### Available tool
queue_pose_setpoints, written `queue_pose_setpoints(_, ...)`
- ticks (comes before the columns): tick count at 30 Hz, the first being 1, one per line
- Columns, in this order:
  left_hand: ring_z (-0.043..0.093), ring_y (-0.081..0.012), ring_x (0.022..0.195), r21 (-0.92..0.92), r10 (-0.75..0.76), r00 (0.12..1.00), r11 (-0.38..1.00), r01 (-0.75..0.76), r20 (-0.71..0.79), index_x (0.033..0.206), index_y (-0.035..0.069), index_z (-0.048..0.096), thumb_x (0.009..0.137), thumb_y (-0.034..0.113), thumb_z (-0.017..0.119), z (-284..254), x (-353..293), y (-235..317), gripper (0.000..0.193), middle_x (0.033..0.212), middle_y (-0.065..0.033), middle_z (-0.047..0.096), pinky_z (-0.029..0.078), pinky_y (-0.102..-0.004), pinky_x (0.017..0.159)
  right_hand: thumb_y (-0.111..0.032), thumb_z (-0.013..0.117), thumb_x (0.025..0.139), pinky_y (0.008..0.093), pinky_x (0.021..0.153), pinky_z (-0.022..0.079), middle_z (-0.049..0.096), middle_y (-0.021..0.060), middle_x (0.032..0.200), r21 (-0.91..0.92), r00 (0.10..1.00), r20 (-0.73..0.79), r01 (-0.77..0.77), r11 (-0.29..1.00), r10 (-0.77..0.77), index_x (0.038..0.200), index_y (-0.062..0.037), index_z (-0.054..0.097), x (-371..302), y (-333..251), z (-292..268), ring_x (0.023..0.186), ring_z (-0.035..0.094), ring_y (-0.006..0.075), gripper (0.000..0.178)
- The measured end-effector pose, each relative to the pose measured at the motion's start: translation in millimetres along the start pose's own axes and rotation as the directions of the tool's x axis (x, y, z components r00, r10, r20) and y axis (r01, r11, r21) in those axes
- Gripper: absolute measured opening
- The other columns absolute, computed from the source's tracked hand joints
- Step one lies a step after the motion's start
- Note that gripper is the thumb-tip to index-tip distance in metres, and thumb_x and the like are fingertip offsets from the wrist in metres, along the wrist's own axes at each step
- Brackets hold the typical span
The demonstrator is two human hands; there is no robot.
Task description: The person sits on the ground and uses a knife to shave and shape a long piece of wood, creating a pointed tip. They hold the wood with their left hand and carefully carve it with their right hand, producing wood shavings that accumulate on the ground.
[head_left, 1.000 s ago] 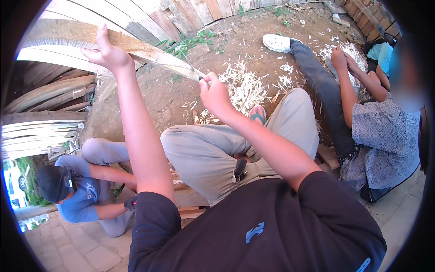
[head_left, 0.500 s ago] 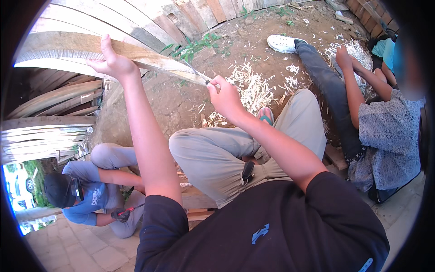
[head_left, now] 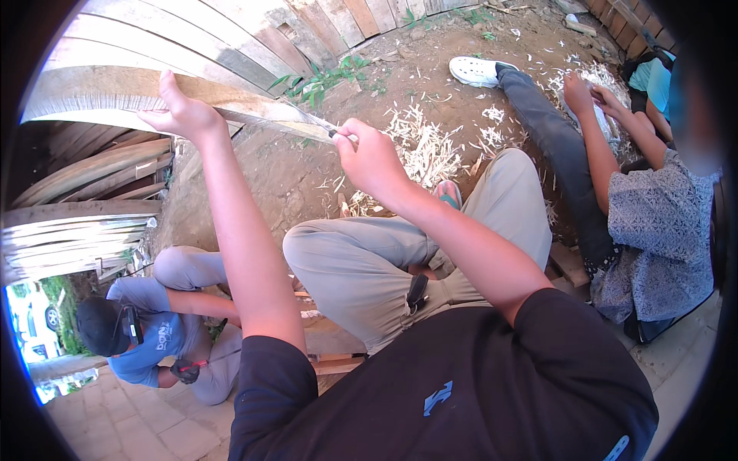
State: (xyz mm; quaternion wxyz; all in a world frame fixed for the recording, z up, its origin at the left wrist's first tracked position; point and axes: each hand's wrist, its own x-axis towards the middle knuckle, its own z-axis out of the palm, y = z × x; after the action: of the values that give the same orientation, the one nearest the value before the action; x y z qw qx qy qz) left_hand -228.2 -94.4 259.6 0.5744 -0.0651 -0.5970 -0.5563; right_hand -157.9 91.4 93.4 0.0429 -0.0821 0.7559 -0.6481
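A long, pale wooden strip (head_left: pixel 219 96) slants from the far left toward the middle, its left part broad and its right end tapering. My left hand (head_left: pixel 183 113) grips it from below, the thumb on the near face and some fingers hidden behind. My right hand (head_left: pixel 374 160) is closed round the dark handle of what looks like a knife (head_left: pixel 320 123). Its thin blade lies along the tapered end of the strip; whether the edge bites into the wood I cannot tell.
Pale shavings (head_left: pixel 423 150) litter the dirt ground beyond my knees. A plank wall (head_left: pixel 323 31) stands at the back, with stacked boards (head_left: pixel 84 238) at left. One person (head_left: pixel 154 330) sits at lower left holding a red-handled tool; another (head_left: pixel 653 223) sits close at right.
My right hand and the knife have shifted left and slightly up along the strip. My left hand and the strip's left part have dropped a little, the hand also moving slightly left.
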Motion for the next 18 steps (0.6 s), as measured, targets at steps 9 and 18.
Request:
queue_pose_setpoints(9, 0.053, -0.0308, 0.125, 0.046, -0.019, 1.000, 0.999, 0.020, -0.019, 0.145, -0.009, 0.025, 0.092, 0.014, 0.066, 0, -8, 4, 0.070, 0.142, -0.0272, 0.042, 0.048, -0.0437, 0.107, -0.022, 0.060, 0.101, 0.0424, 0.060, 0.049, 0.069, 0.0175, 0.072, 0.040, 0.998, -0.045, 0.048, 0.998, -0.046, 0.109, -0.0039, 0.065, -12, -11, 5, 0.062, 0.067, 0.0295, 0.020)
queue_pose_setpoints(18, 0.044, -0.0342, 0.136, 0.116, -0.069, 0.997, 0.991, 0.072, -0.033, 0.155, -0.013, 0.007, 0.091, 0.020, 0.069, 8, -12, 5, 0.094, 0.153, -0.0319, 0.031, 0.037, -0.0451, 0.116, -0.018, 0.058, 0.099, 0.0517, 0.068, 0.053, 0.069, 0.0247, 0.076, 0.005, 1.000, -0.023, -0.013, 1.000, 0.013, 0.102, -0.0018, 0.065, -8, -3, -7, 0.077, 0.070, 0.0443, 0.018)
